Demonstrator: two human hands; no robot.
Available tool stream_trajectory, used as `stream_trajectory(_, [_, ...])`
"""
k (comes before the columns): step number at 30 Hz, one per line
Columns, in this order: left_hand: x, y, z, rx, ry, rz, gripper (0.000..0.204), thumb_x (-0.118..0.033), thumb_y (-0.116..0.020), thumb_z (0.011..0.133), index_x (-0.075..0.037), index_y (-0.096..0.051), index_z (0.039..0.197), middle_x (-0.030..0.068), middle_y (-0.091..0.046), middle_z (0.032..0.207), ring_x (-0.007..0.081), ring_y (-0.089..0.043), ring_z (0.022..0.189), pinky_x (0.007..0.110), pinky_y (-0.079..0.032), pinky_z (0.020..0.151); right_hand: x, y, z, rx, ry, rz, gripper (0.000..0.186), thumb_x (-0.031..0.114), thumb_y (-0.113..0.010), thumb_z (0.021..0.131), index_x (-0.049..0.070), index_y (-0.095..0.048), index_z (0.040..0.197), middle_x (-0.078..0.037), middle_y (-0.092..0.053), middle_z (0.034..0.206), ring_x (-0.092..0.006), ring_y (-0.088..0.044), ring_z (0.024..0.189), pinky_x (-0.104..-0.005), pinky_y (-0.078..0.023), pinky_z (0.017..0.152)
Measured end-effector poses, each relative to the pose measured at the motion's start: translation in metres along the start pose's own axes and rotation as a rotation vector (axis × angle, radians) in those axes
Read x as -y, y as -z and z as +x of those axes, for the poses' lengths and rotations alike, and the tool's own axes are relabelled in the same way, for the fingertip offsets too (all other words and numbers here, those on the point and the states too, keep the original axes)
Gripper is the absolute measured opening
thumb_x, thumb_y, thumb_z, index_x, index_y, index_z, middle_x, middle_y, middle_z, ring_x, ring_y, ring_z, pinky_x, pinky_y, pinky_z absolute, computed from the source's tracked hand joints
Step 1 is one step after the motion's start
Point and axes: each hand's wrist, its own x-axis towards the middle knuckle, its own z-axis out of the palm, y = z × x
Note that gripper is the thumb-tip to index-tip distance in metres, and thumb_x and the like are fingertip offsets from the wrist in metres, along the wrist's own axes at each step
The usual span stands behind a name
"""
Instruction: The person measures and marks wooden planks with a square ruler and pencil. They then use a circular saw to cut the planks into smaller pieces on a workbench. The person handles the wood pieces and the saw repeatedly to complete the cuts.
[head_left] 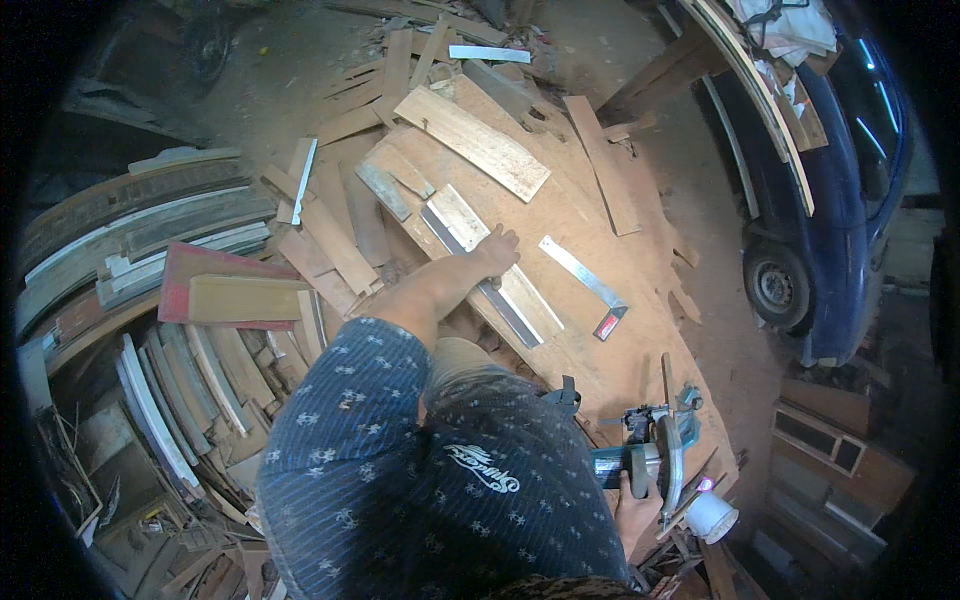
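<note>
My left hand [495, 250] presses down on a narrow pale board [525, 290], its fingers slightly spread across the wood. Along the board's near side runs a dark strip with a light edge [512, 318], and my thumb reaches over it. At the lower right my right hand [637, 508] is closed round the handle of a teal and black circular saw [650, 450], which is at the table's near right end. Its fingers are partly hidden by the saw. A try square [582, 270] with a silver blade and a red and dark stock lies beyond the board.
Wide planks [470, 140] and offcuts lie on the large wooden worktop [590, 370]. Stacked boards [150, 220] fill the left side. A white bucket [711, 518] stands beside the saw. A dark blue vehicle [830, 240] is parked at the right.
</note>
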Motion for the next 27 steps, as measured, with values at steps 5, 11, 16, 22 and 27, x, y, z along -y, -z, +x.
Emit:
stream_trajectory(5, [0.011, -0.018, -0.021, -0.102, -0.237, -0.198, 0.052, -0.034, -0.083, 0.073, -0.012, -0.067, 0.116, 0.0168, -0.063, 0.118, 0.0346, -0.066, 0.105, 0.048, -0.052, 0.092, 0.003, 0.01, 0.003, -0.012, 0.024, -0.024, 0.034, 0.02, -0.083, 0.081, -0.008, -0.073, 0.099, -0.02, -0.072, 0.079, -0.0301, -0.066, 0.07, -0.0414, -0.051, 0.071])
stream_trajectory(11, [0.014, -0.025, -0.066, -0.284, -0.294, -0.119, 0.037, -0.028, -0.079, 0.079, -0.011, -0.062, 0.106, 0.008, -0.069, 0.103, 0.035, -0.067, 0.106, 0.049, -0.053, 0.089, 0.004, 0.024, -0.001, 0.012, 0.074, -0.077, 0.035, 0.02, -0.084, 0.08, -0.007, -0.073, 0.099, -0.021, -0.07, 0.076, -0.0302, -0.065, 0.066, -0.0412, -0.05, 0.068])
stream_trajectory(16, [0.064, -0.007, -0.094, -0.387, -0.061, -0.177, 0.032, -0.025, -0.074, 0.082, -0.012, -0.061, 0.109, 0.0092, -0.068, 0.105, 0.0348, -0.066, 0.106, 0.049, -0.052, 0.092, 0.013, 0.033, -0.003, 0.079, 0.122, -0.104, 0.037, 0.021, -0.084, 0.079, -0.006, -0.073, 0.102, -0.021, -0.071, 0.077, -0.0289, -0.066, 0.067, -0.0402, -0.051, 0.069])
stream_trajectory(22, [0.068, -0.008, -0.095, -0.444, 0.015, -0.192, 0.036, -0.022, -0.075, 0.082, -0.012, -0.062, 0.115, 0.0112, -0.068, 0.108, 0.0336, -0.065, 0.11, 0.048, -0.05, 0.095, -0.001, 0.035, 0.004, 0.102, 0.297, -0.213, 0.041, 0.025, -0.084, 0.077, -0.003, -0.073, 0.104, -0.024, -0.073, 0.087, -0.0383, -0.072, 0.08, -0.041, -0.055, 0.077])
stream_trajectory(27, [0.024, 0.021, -0.103, -0.619, 0.036, -0.169, 0.042, -0.027, -0.077, 0.083, -0.01, -0.063, 0.118, 0.0116, -0.066, 0.111, 0.0306, -0.062, 0.109, 0.047, -0.043, 0.101, 0.009, 0.043, 0.02, 0.113, 0.412, -0.324, 0.041, 0.029, -0.081, 0.08, -0.002, -0.072, 0.104, -0.023, -0.073, 0.085, -0.0403, -0.072, 0.081, -0.0438, -0.055, 0.077])
